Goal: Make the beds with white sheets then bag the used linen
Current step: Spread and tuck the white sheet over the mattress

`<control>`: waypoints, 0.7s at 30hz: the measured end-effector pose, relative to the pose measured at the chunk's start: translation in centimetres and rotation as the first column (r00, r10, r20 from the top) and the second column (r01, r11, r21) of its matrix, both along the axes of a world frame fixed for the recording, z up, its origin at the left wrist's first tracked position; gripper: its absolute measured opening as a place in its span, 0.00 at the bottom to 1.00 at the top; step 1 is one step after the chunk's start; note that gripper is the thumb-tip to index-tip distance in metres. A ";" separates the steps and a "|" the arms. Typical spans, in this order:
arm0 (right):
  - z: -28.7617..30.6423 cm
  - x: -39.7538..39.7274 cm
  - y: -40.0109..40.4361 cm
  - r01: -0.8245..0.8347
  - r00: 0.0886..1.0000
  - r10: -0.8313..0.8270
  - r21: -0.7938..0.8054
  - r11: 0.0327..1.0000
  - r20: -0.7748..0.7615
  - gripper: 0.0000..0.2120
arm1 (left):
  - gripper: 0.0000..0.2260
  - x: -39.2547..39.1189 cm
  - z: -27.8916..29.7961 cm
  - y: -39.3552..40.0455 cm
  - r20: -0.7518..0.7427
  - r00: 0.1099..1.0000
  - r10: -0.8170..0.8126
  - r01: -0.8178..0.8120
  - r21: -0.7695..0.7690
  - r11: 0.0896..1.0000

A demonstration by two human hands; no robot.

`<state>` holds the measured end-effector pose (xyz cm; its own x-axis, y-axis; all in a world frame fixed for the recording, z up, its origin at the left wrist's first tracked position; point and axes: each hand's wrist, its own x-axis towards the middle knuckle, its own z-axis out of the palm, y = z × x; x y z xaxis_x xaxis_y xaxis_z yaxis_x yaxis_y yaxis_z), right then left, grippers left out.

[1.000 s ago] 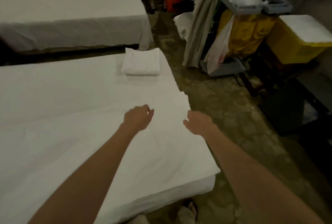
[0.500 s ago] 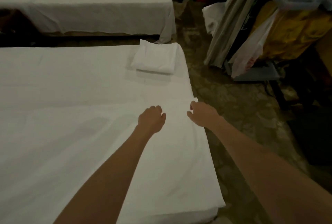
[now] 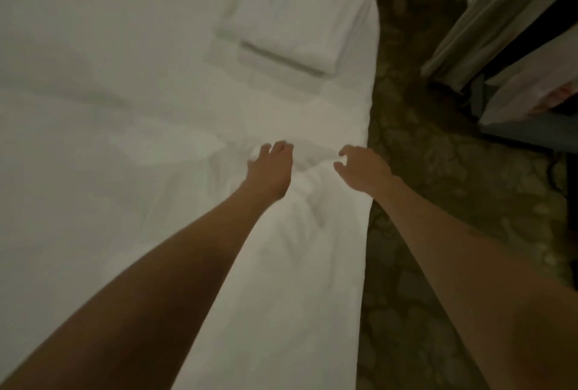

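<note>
While both bare arms reach forward over the bed [image 3: 93,83], the white sheet [image 3: 175,127] lies spread across its whole top, reaching the bed's right edge beside the patterned floor [image 3: 438,202]. Landmark for everything else is the folded white linen [image 3: 294,20], a neat stack sitting on the sheet near the bed's far right corner.

Nearer the camera than that stack, the left hand [image 3: 270,170] hovers just over or on the sheet, its grip spread with the fingers loosely bent and parted; whether the fingertips touch the cloth cannot be told through the blur. Right of it, and also on the near side of the stack, the right hand [image 3: 362,167] sits at the bed's right edge with thumb and forefinger curved toward each other and a small gap between them; its grip holds nothing that can be seen. Between and just below the two hands the sheet is bunched into soft wrinkles [image 3: 308,202], while left of the stack it lies smooth.

Right of the stack, across the floor, grey hanging cloth [image 3: 488,23] and a pale plastic bag [image 3: 531,86] hang at the frame's edge.
</note>
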<state>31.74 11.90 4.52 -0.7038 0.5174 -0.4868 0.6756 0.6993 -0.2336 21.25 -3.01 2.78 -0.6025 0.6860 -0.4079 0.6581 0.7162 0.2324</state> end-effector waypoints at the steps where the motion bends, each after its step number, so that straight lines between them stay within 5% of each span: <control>1: -1.3 -0.3 0.7 -0.026 1.000 0.026 0.024 0.999 -0.007 0.20 | 0.24 0.1 -1.1 1.2 0.009 1.000 0.006 -0.006 -0.029 1.000; 8: -8.3 -1.6 4.8 -0.161 0.986 0.160 0.034 0.986 0.040 0.23 | 0.18 -0.9 -7.1 4.9 -0.145 0.988 0.051 -0.071 -0.137 0.988; 12: -9.5 -0.5 5.6 -0.259 0.959 0.264 0.057 0.964 -0.107 0.19 | 0.13 -1.8 -7.5 5.4 -0.170 0.979 0.111 -0.125 -0.076 0.989; 17: -9.0 0.5 8.7 -0.168 0.907 0.082 -0.177 0.970 -0.413 0.16 | 0.12 -1.6 -6.3 6.2 -0.238 0.952 0.191 -0.133 0.237 0.962; 21: -10.5 0.9 8.7 0.023 0.940 -0.111 -0.262 0.965 -0.324 0.18 | 0.21 1.9 -7.9 7.5 0.013 0.974 0.227 -0.227 0.082 0.970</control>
<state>32.66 20.61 -5.94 -0.8155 0.4609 -0.3502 0.5713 0.5439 -0.6146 23.19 4.49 -5.10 -0.7447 0.5632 -0.3581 0.4798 0.8248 0.2993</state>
